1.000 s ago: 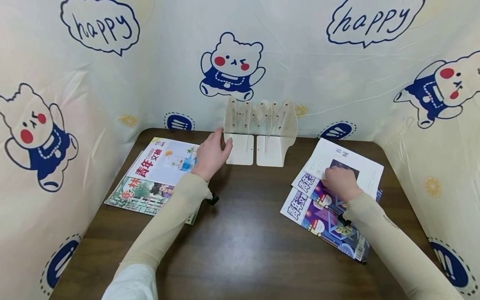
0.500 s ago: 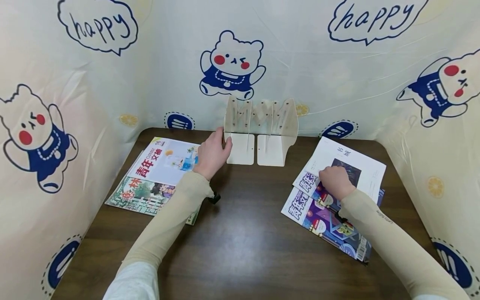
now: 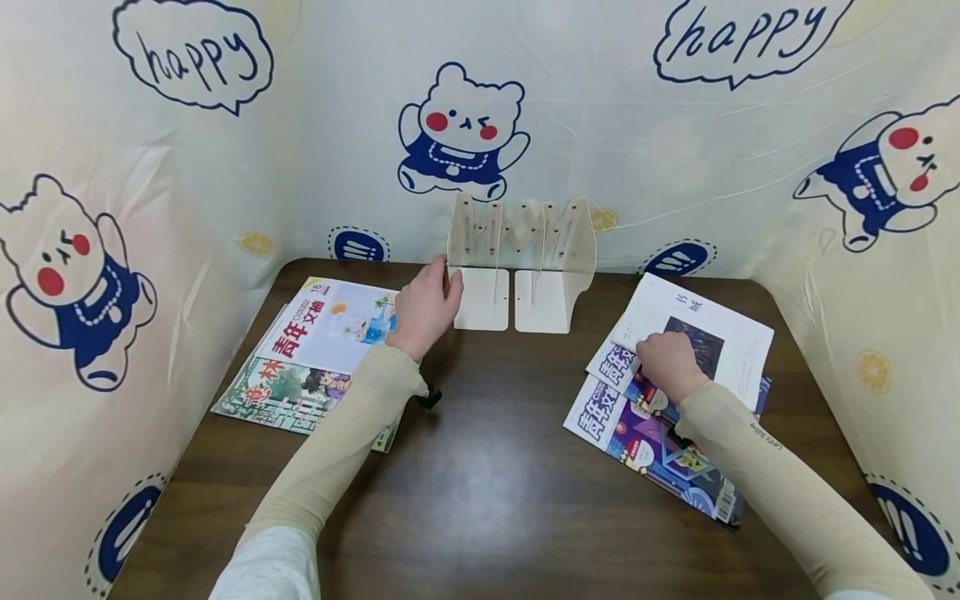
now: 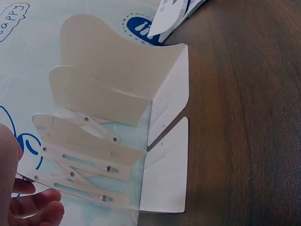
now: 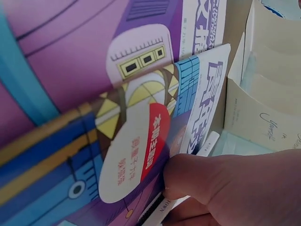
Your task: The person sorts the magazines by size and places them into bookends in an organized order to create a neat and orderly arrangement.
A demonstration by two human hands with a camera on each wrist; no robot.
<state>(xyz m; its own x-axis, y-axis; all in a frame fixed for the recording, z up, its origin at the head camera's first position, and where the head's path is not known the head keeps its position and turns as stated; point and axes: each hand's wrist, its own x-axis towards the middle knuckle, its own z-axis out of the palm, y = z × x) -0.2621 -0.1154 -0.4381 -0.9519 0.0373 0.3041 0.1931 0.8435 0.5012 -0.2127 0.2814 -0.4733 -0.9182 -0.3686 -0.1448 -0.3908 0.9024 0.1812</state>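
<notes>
In the head view my left hand [image 3: 426, 307] is at the left end of a white expandable bookend [image 3: 480, 297]. Its thumb and fingers lie on either side of the end panel [image 4: 84, 190] in the left wrist view. My right hand [image 3: 672, 364] is over the right-hand pile of magazines, gripping the edge of a white magazine [image 3: 647, 307] with a dark picture on its cover. The right wrist view shows the thumb [image 5: 188, 176] lying over a narrow white spine, against a purple magazine [image 5: 94, 155]; the fingers curl underneath, partly hidden.
Another pile lies left: a pale magazine [image 3: 300, 333] with red lettering over a green one [image 3: 285, 392], partly behind my left forearm. Two purple magazines overlap on the right, the lower one [image 3: 645, 446] nearest. A printed curtain [image 3: 600, 142] surrounds the brown table [image 3: 465, 467].
My right hand has shifted slightly left over the magazines since a second ago, then stayed put. My left hand and the bookend have kept their places.
</notes>
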